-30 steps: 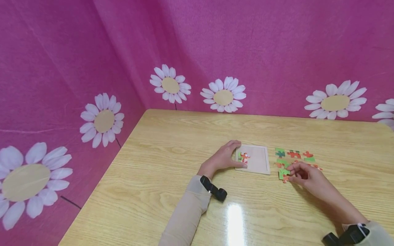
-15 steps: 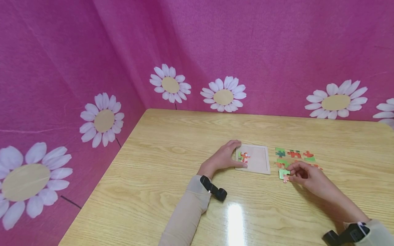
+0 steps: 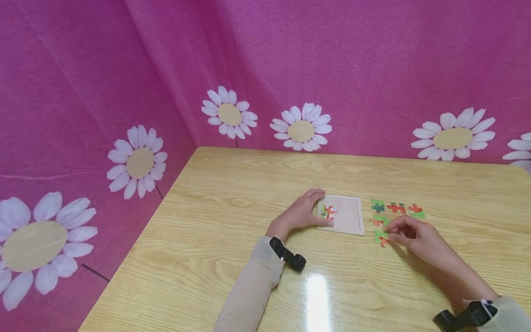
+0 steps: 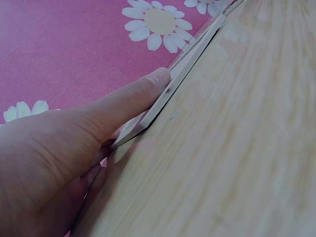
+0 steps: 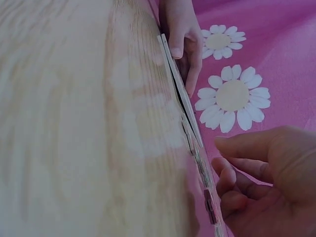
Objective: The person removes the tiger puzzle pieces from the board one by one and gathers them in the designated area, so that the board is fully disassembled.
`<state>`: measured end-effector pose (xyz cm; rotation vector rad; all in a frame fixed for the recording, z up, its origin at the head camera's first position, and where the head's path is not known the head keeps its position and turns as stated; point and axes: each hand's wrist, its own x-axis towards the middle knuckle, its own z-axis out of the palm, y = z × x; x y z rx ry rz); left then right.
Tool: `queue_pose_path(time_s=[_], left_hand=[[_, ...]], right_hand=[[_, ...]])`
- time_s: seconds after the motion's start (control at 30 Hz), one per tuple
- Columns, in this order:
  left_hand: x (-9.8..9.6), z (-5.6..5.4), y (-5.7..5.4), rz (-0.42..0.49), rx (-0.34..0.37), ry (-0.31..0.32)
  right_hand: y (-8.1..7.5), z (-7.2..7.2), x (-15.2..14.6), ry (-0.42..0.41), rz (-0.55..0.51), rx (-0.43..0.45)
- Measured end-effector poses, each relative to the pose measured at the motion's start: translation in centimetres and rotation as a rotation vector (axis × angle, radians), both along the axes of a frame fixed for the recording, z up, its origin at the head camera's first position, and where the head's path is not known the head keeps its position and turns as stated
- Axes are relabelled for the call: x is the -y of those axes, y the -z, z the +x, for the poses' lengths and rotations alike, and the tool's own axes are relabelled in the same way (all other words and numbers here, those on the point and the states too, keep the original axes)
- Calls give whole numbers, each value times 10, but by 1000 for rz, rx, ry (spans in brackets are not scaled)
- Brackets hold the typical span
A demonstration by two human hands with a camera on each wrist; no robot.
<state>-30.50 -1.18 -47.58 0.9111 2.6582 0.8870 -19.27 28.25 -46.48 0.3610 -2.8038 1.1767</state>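
In the head view my left hand grips the left side of a shallow wooden puzzle tray, thumb along the near rim and fingers at the far corner. The left wrist view shows the thumb pressing on the tray's rim. One puzzle piece, orange, white and green, lies inside the tray at its left. My right hand hovers low over the loose pieces, fingers loosely bent and holding nothing. Its fingertips are just beside a green-and-orange puzzle piece, the nearest of the group.
Several other jigsaw pieces lie in rough rows right of the tray, some hidden behind the right hand. The wooden table meets a pink curtain with daisies at the back and left. A bright reflection falls on the tabletop in front.
The near green-and-orange piece, held tilted by the right fingers half a second ago, now lies flatter and slightly left. Those fingertips have come off it. The left hand and tray stay put.
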Motion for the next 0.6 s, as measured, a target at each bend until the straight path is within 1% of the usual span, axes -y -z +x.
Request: queue_pose_path(time_s=[0.1, 0.33, 0.6], left_hand=[[0, 0, 0, 1, -2, 1], [1, 1, -1, 7, 18, -6], [0, 1, 0, 7, 19, -3]], right_hand=[[-1, -2, 4, 3, 9, 0], [-2, -9, 20, -10, -21, 9], [-5, -22, 37, -7, 22, 71]])
